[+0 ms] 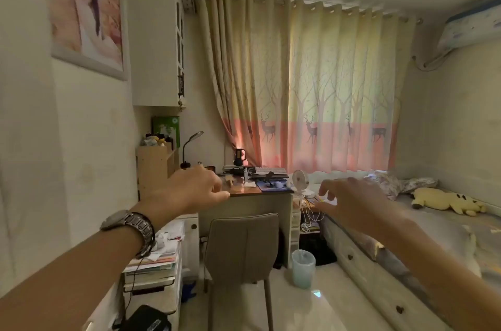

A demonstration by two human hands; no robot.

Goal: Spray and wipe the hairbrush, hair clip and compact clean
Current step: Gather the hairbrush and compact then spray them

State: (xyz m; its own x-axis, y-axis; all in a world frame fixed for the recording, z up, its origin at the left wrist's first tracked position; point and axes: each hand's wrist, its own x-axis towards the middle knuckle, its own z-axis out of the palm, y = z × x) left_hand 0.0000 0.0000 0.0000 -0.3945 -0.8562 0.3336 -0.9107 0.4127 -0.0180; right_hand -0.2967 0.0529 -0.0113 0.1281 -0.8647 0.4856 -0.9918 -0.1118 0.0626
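Observation:
A wooden desk [252, 191] stands across the room under the curtain. On it I make out a small clear spray bottle [246, 174], a wooden hairbrush [230, 181] and a white folded cloth [250, 183]; the hair clip and compact are too small to tell. My left hand [195, 189], with a metal watch on its wrist, is stretched forward with fingers loosely curled and holds nothing. My right hand [352, 200] is also held out in the air, fingers spread, empty. Both hands are well short of the desk.
A grey chair [241, 246] stands in front of the desk, a pale blue bin [303, 267] beside it. A bed [433, 235] with a yellow plush toy runs along the right. Stacked books and a white cabinet [160, 263] are on the left. A small fan [300, 179] and a lamp [189, 149] are on the desk.

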